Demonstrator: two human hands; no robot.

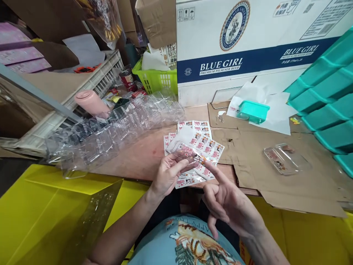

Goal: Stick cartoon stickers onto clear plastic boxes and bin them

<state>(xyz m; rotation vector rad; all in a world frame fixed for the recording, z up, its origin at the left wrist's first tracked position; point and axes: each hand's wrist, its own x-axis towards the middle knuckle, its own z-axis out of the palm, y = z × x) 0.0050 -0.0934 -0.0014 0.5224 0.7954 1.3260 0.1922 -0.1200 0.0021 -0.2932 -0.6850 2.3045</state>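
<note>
My left hand (167, 175) pinches a small clear plastic box (180, 147) by its near edge, thumb on top. On the box's surface lies a printed sticker (199, 158) with pink lettering and a cartoon animal. The extended index finger of my right hand (230, 204) touches the sticker's right end; its other fingers are loosely bent and apart, holding nothing. Beneath the box, white sticker sheets (213, 145) with the same print are fanned out at the table's front edge.
Nested clear plastic boxes (110, 136) stretch along the left. A stickered clear box (286, 158) rests on cardboard (253, 147) at right. Behind it is a teal box (253, 111) on white paper. Teal boxes (328, 92) stack far right; a beer carton (253, 55) stands behind.
</note>
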